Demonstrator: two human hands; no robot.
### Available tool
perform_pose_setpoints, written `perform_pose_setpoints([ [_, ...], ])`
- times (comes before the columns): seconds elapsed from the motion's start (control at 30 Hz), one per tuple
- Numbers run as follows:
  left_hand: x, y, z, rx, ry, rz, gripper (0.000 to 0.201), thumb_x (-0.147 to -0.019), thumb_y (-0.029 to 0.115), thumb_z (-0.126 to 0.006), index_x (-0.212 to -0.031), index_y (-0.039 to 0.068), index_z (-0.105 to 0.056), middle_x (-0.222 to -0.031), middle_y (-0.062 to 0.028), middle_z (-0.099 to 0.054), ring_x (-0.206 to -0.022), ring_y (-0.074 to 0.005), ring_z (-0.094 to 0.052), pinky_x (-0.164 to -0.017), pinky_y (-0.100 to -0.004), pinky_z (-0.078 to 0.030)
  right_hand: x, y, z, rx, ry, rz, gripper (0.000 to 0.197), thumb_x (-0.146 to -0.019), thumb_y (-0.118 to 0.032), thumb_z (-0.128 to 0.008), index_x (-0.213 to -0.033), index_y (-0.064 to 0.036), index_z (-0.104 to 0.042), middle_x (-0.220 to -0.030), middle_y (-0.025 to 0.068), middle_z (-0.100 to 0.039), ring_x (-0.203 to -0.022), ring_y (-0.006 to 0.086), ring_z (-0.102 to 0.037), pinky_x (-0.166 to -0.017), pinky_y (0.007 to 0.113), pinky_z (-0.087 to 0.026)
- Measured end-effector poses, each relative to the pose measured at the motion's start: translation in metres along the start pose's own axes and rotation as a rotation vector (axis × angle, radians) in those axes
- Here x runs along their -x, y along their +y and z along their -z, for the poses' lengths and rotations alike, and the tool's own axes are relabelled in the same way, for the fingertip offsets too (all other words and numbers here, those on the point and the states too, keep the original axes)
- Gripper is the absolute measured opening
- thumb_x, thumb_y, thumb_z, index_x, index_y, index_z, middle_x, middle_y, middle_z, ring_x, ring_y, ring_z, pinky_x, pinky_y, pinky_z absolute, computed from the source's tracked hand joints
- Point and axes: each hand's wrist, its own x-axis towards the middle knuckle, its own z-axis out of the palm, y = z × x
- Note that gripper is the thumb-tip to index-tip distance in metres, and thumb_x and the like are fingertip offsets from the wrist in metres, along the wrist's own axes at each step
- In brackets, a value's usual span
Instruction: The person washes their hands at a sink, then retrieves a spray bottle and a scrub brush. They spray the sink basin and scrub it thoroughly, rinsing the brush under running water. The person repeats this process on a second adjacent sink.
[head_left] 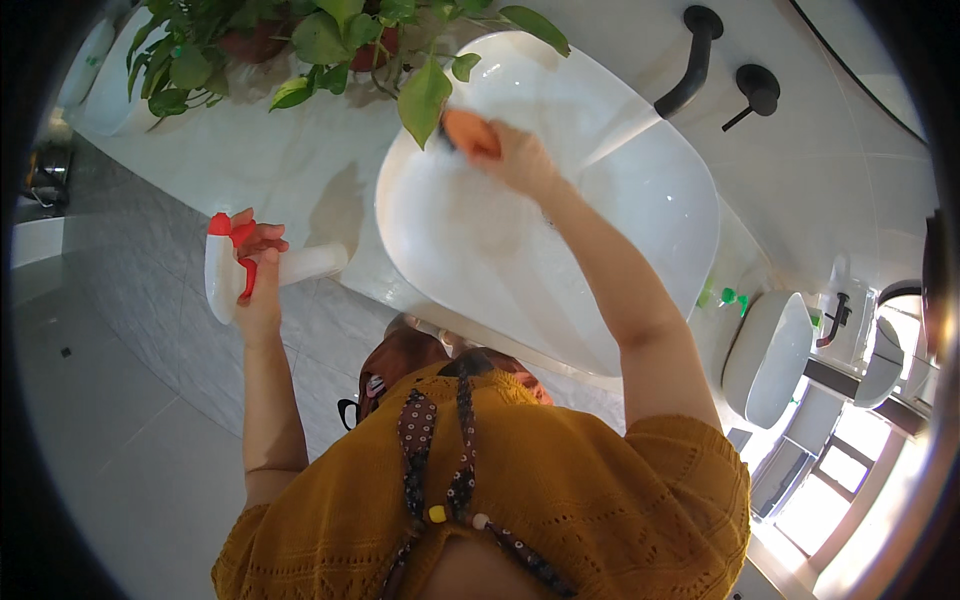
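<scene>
My left hand (263, 283) grips a white spray bottle (314, 262) with a red trigger and nozzle, out over the counter's front edge. The bottle is tilted on its side, its base toward the sink. Inside the large white sink basin (450, 245), my right hand (526, 164) is closed around an orange sponge (468, 134) with a darker edge. It lies against the basin's far left wall, partly behind a hanging leaf (424, 100). The far fingers of that hand are hidden.
Potted green plants (320, 40) overhang the basin's far left rim. A black wall spout (690, 62) and a black lever tap (757, 92) stick out at the far right. A second white basin (770, 360) stands to the right, with a green-topped bottle (733, 297) beside it.
</scene>
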Motion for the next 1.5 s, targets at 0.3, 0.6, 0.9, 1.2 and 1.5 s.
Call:
perform_pose_setpoints([
  [0.3, -0.002, -0.001, 0.005, 0.033, -0.028, -0.006, 0.04, -0.075, 0.005, -0.058, -0.112, -0.001, -0.045, -0.086, -0.0102, -0.058, -0.072, -0.0153, -0.053, -0.07, -0.0281, -0.045, -0.065, 0.04, -0.015, -0.379, 0.92, -0.37, 0.025, -0.075, -0.017, -0.061, -0.088, -0.0015, -0.048, -0.063, 0.0066, -0.055, -0.05, 0.016, -0.054, -0.045, 0.029, -0.042],
  [0.6, 0.004, -0.002, 0.004, 0.021, -0.013, -0.018, 0.039, -0.076, 0.004, -0.055, -0.113, 0.0, -0.044, -0.088, -0.0089, -0.058, -0.074, -0.0143, -0.052, -0.071, -0.0277, -0.045, -0.034, -0.001, 0.012, -0.067, 0.263, -0.088, 0.04, -0.073, -0.025, -0.064, -0.101, -0.0028, -0.047, -0.087, 0.0211, -0.059, -0.081, 0.0371, -0.056, -0.069, 0.041, -0.045],
  [0.9, 0.0, -0.005, 0.005, 0.043, -0.052, -0.039, 0.04, -0.078, 0.007, -0.056, -0.114, -0.001, -0.043, -0.089, -0.0092, -0.057, -0.076, -0.0148, -0.051, -0.07, -0.0284, -0.043, -0.051, 0.017, 0.005, -0.182, 0.494, -0.082, 0.039, -0.072, -0.029, -0.064, -0.1, -0.0067, -0.05, -0.087, 0.0193, -0.06, -0.082, 0.0377, -0.056, -0.069, 0.04, -0.045],
  [1.2, -0.01, -0.002, -0.004, 0.023, 0.0, -0.025, 0.041, -0.075, 0.001, -0.056, -0.114, -0.002, -0.044, -0.089, -0.0092, -0.057, -0.077, -0.0145, -0.053, -0.068, -0.0273, -0.047, -0.037, 0.026, -0.002, 0.127, 0.328, -0.123, 0.039, -0.072, -0.036, -0.062, -0.091, -0.0026, -0.054, -0.069, 0.0107, -0.06, -0.057, 0.0179, -0.06, -0.053, 0.031, -0.048],
  [1.5, -0.011, 0.002, -0.009, 0.023, 0.006, -0.052, 0.042, -0.077, 0.006, -0.057, -0.116, -0.001, -0.042, -0.087, -0.0083, -0.057, -0.076, -0.0144, -0.051, -0.072, -0.0274, -0.043, 0.108, -0.032, 0.025, 0.013, -0.657, 0.122, 0.041, -0.071, -0.031, -0.064, -0.098, -0.0049, -0.048, -0.084, 0.0178, -0.057, -0.08, 0.0346, -0.055, -0.068, 0.041, -0.042],
])
